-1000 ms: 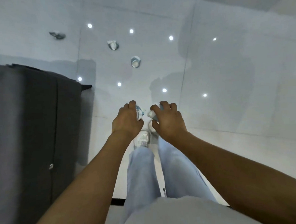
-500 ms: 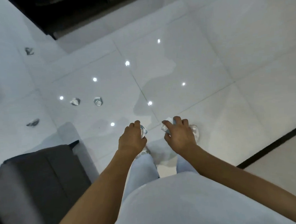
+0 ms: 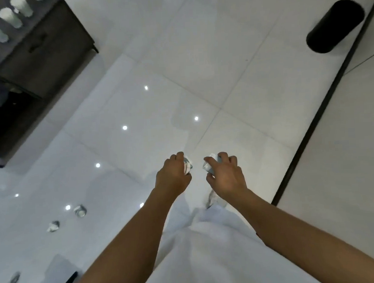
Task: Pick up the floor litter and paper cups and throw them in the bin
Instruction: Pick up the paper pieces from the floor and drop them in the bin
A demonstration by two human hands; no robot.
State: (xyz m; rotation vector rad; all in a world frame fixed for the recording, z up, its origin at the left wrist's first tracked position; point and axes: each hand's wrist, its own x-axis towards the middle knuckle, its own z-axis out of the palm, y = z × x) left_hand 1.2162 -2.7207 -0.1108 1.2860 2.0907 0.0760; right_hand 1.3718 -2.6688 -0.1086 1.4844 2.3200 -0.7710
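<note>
Crumpled litter [image 3: 188, 165] sits gripped in her left hand [image 3: 173, 177], another wad [image 3: 208, 166] pinched in her right hand [image 3: 226, 178], both well short of the black bin [image 3: 334, 26]; more scraps [image 3: 79, 210] lie far left of it.

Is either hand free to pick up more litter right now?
No: the left hand grips a crumpled piece and the right hand grips another.
</note>
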